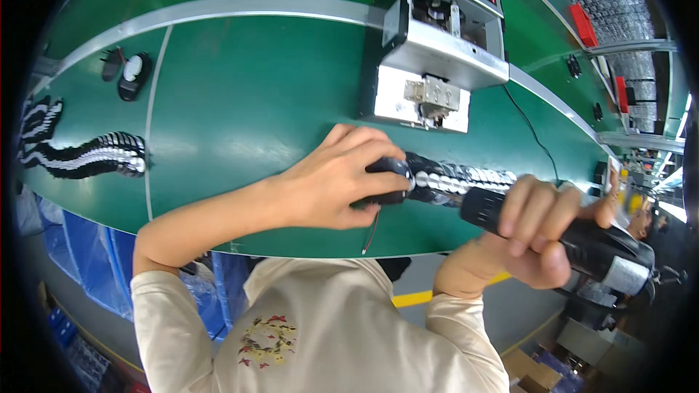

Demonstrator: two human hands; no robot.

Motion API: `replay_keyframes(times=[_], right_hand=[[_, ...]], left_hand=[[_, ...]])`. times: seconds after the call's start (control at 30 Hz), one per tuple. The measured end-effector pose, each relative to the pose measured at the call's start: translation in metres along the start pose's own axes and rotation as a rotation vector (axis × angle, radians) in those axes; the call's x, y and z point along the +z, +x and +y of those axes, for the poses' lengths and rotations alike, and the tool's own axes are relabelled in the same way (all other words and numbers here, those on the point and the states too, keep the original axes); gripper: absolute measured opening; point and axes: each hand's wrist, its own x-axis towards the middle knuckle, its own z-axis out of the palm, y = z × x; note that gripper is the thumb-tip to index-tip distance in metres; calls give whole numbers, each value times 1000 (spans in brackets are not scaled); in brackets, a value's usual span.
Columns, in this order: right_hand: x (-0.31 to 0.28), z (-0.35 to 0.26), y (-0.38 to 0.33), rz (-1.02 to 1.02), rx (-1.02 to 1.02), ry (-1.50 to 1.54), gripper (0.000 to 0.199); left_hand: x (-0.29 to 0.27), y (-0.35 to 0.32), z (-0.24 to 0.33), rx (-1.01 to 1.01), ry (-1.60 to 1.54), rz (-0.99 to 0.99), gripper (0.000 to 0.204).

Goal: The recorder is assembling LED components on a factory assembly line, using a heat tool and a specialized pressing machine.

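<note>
My left hand (pixel 338 178) is closed around a small black rounded part (pixel 392 177) and presses it near the green bench's front edge. From under that hand a thin wire (pixel 371 234) hangs toward the edge. My right hand (pixel 535 229) wraps round a black electric screwdriver (pixel 482 207), held almost level. Its shaft points left at the black part; whether the tip touches a screw I cannot make out. Just behind the screwdriver runs a row of black parts with white discs (pixel 477 175), partly covered by the tool and hand.
A grey metal screw feeder (pixel 455 51) stands behind my hands, its cable (pixel 535 131) running right. More black-and-white parts (pixel 87 156) are lined up at the left. Two loose parts (pixel 133 76) lie farther back. A metal rail (pixel 255 6) crosses the bench.
</note>
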Motion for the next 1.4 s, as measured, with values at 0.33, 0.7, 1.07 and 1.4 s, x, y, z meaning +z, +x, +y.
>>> replay_keyframes(times=[0.33, 0.7, 1.07, 1.4], right_hand=[[-23, 8, -2, 54, -34, -151, 60], [-31, 15, -6, 69, -29, -218, 57], [-33, 8, -10, 75, -12, -209, 54], [-37, 11, -7, 37, 2, -207, 52]], left_hand=[[-160, -31, -85, -375, 672, 243, 52], [-152, 98, -214, -476, 784, 141, 62], [-176, 105, -151, -270, 563, -43, 66], [-157, 144, -135, -532, 573, -514, 65]])
